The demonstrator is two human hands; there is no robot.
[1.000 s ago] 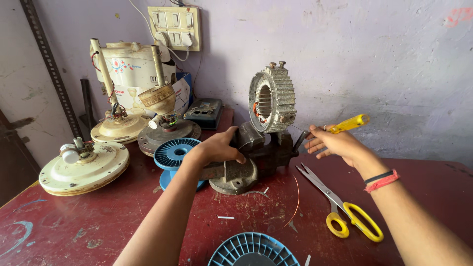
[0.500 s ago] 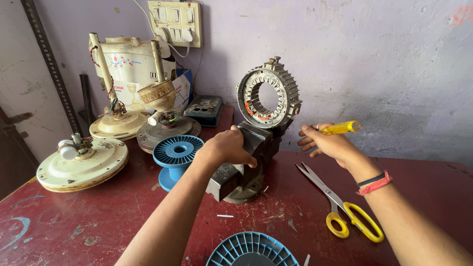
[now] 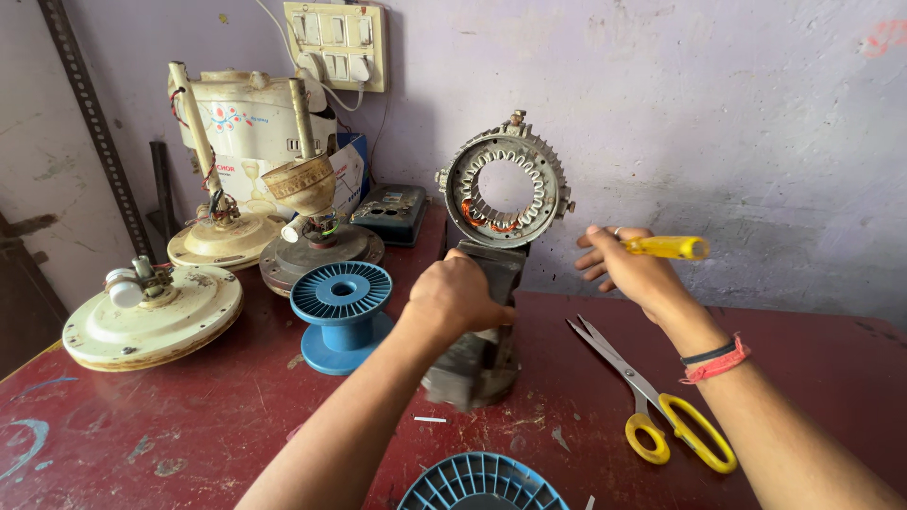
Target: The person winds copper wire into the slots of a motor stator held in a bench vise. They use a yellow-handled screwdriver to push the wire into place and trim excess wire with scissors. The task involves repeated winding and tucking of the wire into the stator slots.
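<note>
A grey bench vise (image 3: 482, 340) stands on the dark red table, clamping a ring-shaped motor stator (image 3: 505, 189) upright above it, copper windings showing inside its ribbed metal rim. A yellow-handled tool (image 3: 666, 247) lies level, just right of the stator.

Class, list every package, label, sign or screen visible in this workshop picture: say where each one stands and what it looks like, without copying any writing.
Cardboard box: at the back left against the wall, behind the fan motor housings; cream-white, with small red and blue decoration on its front.
Blue-and-white box: tucked just right of the cream box, mostly hidden; only an edge shows.
No screens or signs can be made out.
</note>
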